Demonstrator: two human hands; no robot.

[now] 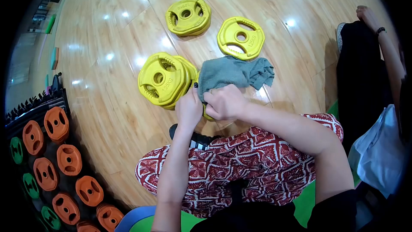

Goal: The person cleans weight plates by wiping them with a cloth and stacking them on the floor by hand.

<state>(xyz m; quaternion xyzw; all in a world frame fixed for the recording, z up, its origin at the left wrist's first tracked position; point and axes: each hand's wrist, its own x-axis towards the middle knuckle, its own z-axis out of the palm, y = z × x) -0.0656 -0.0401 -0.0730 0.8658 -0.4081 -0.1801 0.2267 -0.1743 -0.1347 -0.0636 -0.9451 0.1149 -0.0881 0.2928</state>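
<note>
A grey-green cloth [227, 72] drapes over a yellow weight plate [208, 117] between my hands, hiding most of it. My right hand [227, 102] is closed on the cloth, pressing it against the plate. The plate's near edge is gripped by my left hand [189, 107], whose fingertips are partly hidden. Just beyond my left hand lies a stack of yellow plates [161, 79] marked 1.25KG. Another yellow stack [186, 16] sits farther off, and a single-looking yellow plate [241, 38] lies right beside the cloth's far edge.
Orange weight plates [56, 123] and green plates [31, 184] hang on a rack at the left. Another person [365, 64] in dark trousers sits at the right, near a pale blue cloth or bag [382, 150]. Shiny wooden floor [107, 86] lies around the plates.
</note>
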